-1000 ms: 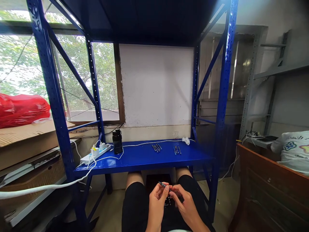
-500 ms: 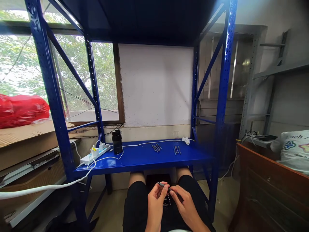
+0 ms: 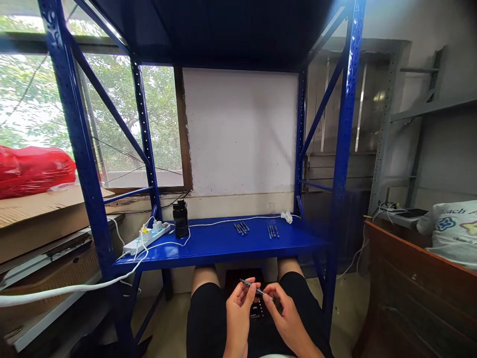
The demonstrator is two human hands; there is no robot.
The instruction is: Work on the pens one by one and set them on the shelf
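Note:
Above my lap, a slim dark pen (image 3: 258, 290) is held at a slant between both hands. My left hand (image 3: 241, 303) pinches its upper-left part with thumb and fingers. The fingers of my right hand (image 3: 282, 307) are closed round its lower-right end and cover the tip there. On the blue shelf (image 3: 212, 247) ahead lie two small groups of similar pens, the left group (image 3: 242, 228) and the right group (image 3: 273, 231), each laid side by side. Behind my hands a dark item with white marks (image 3: 256, 311) shows in part; I cannot make out what it is.
A black bottle (image 3: 181, 220) stands on the shelf's left side, beside a white power strip (image 3: 147, 238) with plugs and cables. A crumpled white piece (image 3: 286, 217) lies at the back right. Blue posts (image 3: 341, 164) frame the shelf; a brown wooden panel (image 3: 421, 288) stands at right.
My hands have drawn slightly apart, so more of the pen shows between them. My knees have spread a little wider. The pens on the shelf lie as before.

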